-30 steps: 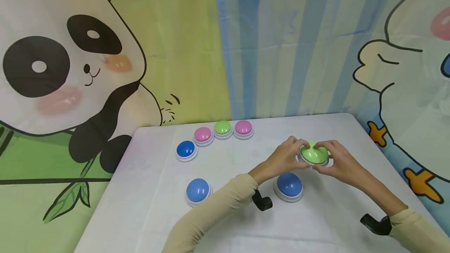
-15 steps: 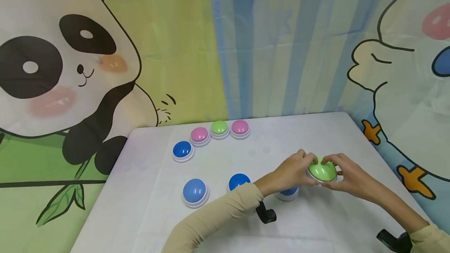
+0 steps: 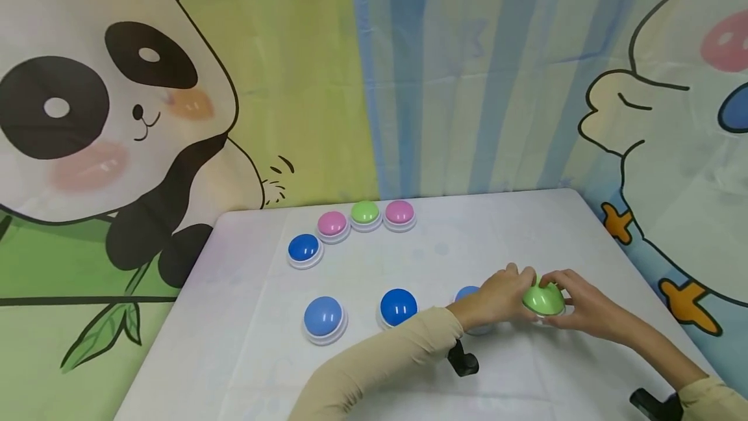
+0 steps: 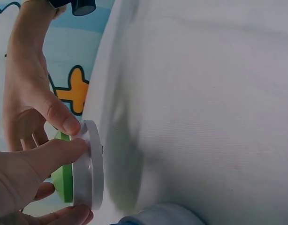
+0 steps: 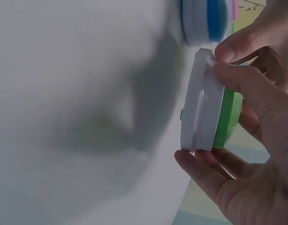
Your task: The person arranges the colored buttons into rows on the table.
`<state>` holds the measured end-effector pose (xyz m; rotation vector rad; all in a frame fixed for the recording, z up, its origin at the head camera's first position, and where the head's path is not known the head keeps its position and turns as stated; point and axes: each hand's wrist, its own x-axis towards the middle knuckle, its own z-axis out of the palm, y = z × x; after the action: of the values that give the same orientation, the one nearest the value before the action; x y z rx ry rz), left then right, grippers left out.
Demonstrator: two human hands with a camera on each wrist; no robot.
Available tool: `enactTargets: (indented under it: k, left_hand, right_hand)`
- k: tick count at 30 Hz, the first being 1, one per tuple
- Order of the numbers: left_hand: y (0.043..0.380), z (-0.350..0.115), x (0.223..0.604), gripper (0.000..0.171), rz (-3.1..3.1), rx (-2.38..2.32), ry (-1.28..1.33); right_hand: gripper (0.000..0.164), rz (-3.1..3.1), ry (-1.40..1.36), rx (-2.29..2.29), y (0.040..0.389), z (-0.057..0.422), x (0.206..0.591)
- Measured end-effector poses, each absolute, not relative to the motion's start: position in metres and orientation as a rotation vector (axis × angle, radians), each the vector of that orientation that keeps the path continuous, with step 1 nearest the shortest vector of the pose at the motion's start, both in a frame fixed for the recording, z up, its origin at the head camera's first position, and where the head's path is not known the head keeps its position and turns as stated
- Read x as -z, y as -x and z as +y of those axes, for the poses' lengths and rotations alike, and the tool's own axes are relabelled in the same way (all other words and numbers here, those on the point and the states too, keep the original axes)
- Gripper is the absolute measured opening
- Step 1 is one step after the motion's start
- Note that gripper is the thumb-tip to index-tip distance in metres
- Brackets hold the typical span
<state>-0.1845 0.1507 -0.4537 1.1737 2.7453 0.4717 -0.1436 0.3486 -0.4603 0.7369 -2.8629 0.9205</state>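
Both hands hold one green push button (image 3: 543,301) with a white base over the right part of the table. My left hand (image 3: 499,297) grips its left side, thumb and fingertips on the white rim. From the right, my right hand (image 3: 593,307) grips the same rim. In both wrist views a gap and a shadow show between the base and the tabletop, so the button is held just above it. Left of it, a blue button (image 3: 467,292) is partly hidden behind the left hand. Another blue button (image 3: 398,307) stands left of that, its base partly covered by the sleeve.
A lighter blue button (image 3: 323,317) stands at front left. Farther back, a blue button (image 3: 303,247), a pink one (image 3: 332,223), a green one (image 3: 365,212) and another pink one (image 3: 400,212) form a curve on the white table (image 3: 251,343). Cartoon-printed cloth hangs behind.
Both hands have carried the green button toward the front and slightly right, lower over the table. The middle blue button has come out from behind the left arm; the right one is now partly covered.
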Motion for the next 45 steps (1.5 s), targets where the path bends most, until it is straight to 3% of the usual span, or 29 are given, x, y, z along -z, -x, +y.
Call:
enactTargets:
  k: [13, 31, 35, 41, 45]
  left_hand:
    - [0.174, 0.171, 0.468, 0.055, 2.743, -0.248, -1.148]
    - [0.176, 0.161, 0.462, 0.051, 2.726, -0.258, -1.125]
    - [0.191, 0.137, 0.443, 0.048, 2.715, -0.427, -1.101]
    - [0.226, 0.059, 0.408, 0.044, 2.763, -0.746, -1.015]
    - [0.240, 0.004, 0.405, 0.042, 2.779, -0.925, -0.857]
  right_hand:
    - [0.065, -2.921, -0.714, -0.871, 0.138, 0.360, 0.486]
    - [0.089, -3.074, -0.698, -0.590, 0.139, 0.355, 0.478]
    - [0.092, -3.097, -0.657, -0.600, 0.146, 0.351, 0.459]
    - [0.076, -3.054, -0.641, -0.639, 0.165, 0.328, 0.429]
    - [0.068, -3.008, -0.736, -0.693, 0.176, 0.299, 0.420]
